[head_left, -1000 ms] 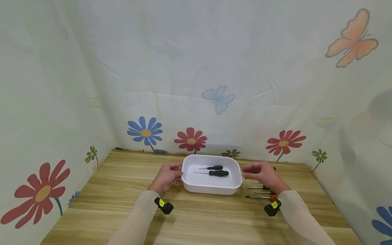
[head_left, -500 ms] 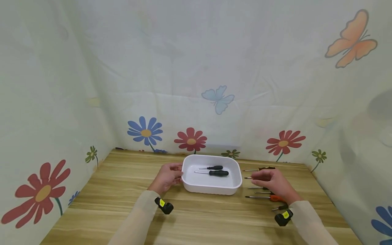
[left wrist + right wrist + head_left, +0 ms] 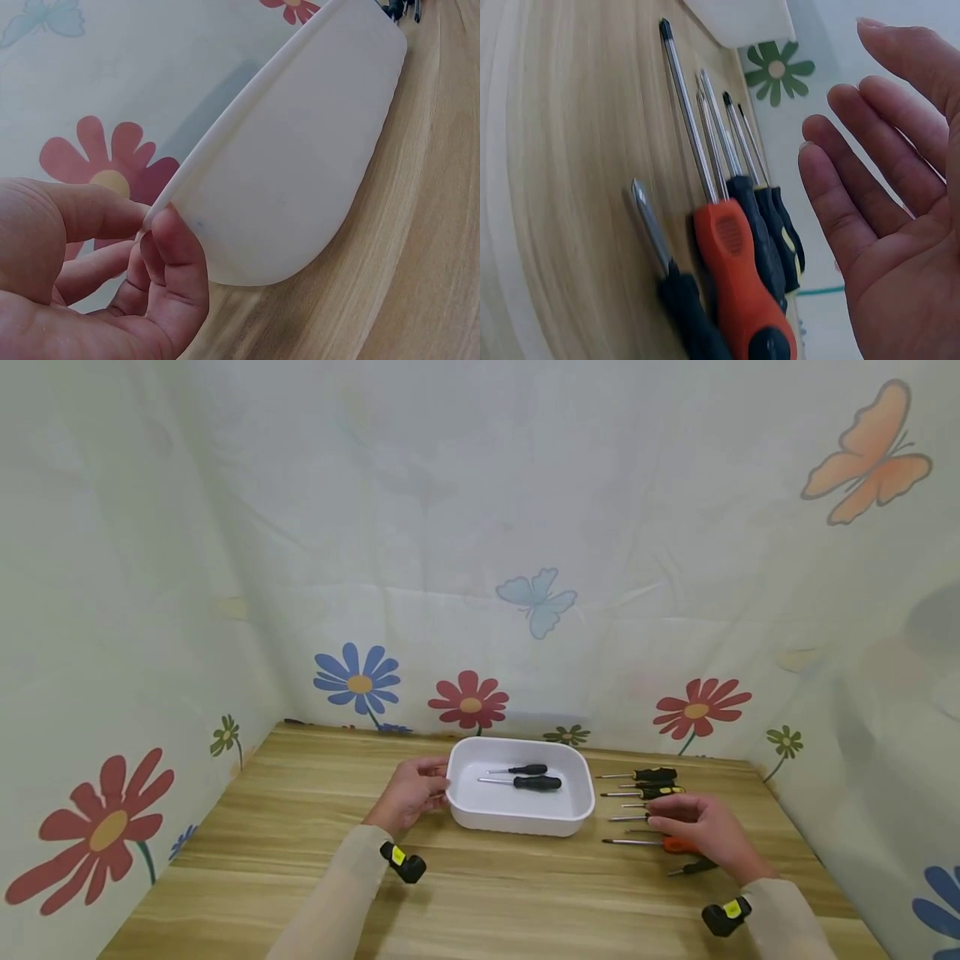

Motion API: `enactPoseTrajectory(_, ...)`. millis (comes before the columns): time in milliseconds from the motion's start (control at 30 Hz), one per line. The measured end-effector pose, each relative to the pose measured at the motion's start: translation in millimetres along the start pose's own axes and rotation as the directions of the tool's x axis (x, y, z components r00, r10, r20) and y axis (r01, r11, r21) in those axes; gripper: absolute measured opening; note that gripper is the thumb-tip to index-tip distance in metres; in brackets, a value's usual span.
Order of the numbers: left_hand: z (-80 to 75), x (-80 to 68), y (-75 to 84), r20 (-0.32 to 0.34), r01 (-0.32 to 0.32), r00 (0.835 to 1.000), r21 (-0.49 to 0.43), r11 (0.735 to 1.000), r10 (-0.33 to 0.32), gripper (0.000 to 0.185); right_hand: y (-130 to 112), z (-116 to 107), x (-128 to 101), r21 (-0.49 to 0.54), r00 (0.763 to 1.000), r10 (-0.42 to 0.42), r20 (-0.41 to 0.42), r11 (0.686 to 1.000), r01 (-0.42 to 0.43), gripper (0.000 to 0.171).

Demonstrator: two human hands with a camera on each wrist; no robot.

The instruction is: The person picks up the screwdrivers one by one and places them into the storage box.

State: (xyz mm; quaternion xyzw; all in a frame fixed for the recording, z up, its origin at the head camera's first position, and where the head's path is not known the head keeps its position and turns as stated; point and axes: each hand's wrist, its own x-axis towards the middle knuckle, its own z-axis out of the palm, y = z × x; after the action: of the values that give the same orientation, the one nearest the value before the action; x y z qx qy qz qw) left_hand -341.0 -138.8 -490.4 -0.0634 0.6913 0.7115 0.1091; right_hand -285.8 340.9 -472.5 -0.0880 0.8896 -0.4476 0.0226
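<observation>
A: As the right hand (image 3: 701,827) has shifted within the last second from beside the white, round-cornered plastic tray (image 3: 517,824) to above the screwdrivers at its right, what does the change signify?

B: In the right wrist view, thumb and fingers stand well apart, holding nothing. The work appears to be at a stage where nothing is being carried. The left hand (image 3: 411,793) still pinches the tray's left rim between thumb and fingers, presumably steadying it.

A: And the container's contents?

B: Unchanged over that second: a larger black-handled screwdriver with a metal shaft (image 3: 537,783) and, just behind it, a smaller black-handled screwdriver (image 3: 528,769), both lying flat with tips to the left.

A: What lies outside it?

B: On the wood-grained worktop (image 3: 510,902), right of the tray: a short black-handled screwdriver (image 3: 699,866) at the near end, then an orange-red-handled screwdriver (image 3: 678,845); at the far end, a black-and-yellow-handled screwdriver (image 3: 656,774). Others lie between, partly hidden by the hand; their number cannot be told.
</observation>
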Motion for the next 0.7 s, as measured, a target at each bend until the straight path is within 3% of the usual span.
enactPoseTrajectory(267, -0.6, 0.0, 0.3, 0.004, -0.001, 1.000, 0.001, 1.000, 0.001, 0.047, 11, -10, -14, 0.056, 0.999, -0.023, -0.031, 0.998, 0.025, 0.040)
enactPoseTrajectory(700, -0.6, 1.3, -0.9, -0.005, 0.001, 1.000, 0.002, 1.000, -0.001, 0.047, 27, -22, -35, -0.018, 1.000, 0.030, 0.001, 0.999, -0.030, 0.039)
